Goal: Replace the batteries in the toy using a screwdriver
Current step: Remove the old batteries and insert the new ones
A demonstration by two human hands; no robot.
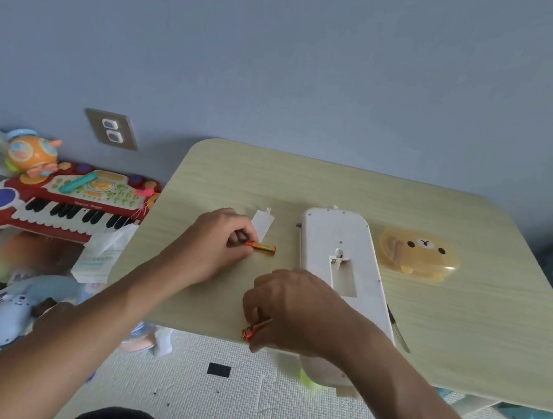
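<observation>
**Item: battery change, compartment open and empty**

Head view.
- Toy (342, 251): white, face down at table centre, long axis 12 to 6. Its battery bay (344, 279) shows no cells inside.
- Cover (262, 223): loose, at 9 o'clock of the toy, just beyond the left hand.
- Left hand (219, 244): fingertips pinched on one end of an orange battery (262, 247); the cell points toward 3 o'clock, at the toy.
- Right hand (294, 309): closed round a red battery (254, 329) at the near table edge, seemingly lifted, though contact is unclear. This hand is the nearer to the bay, which lies at 1 o'clock of it.
- Screwdriver (399, 332): lying free, partly hidden at the toy's right flank.
- Bear-face container (418, 256): at 3 o'clock of the toy.
- Table (305, 185): pale wood grain, against a blue wall; toy keyboard (62, 202) on the cluttered floor at 9 o'clock.
</observation>
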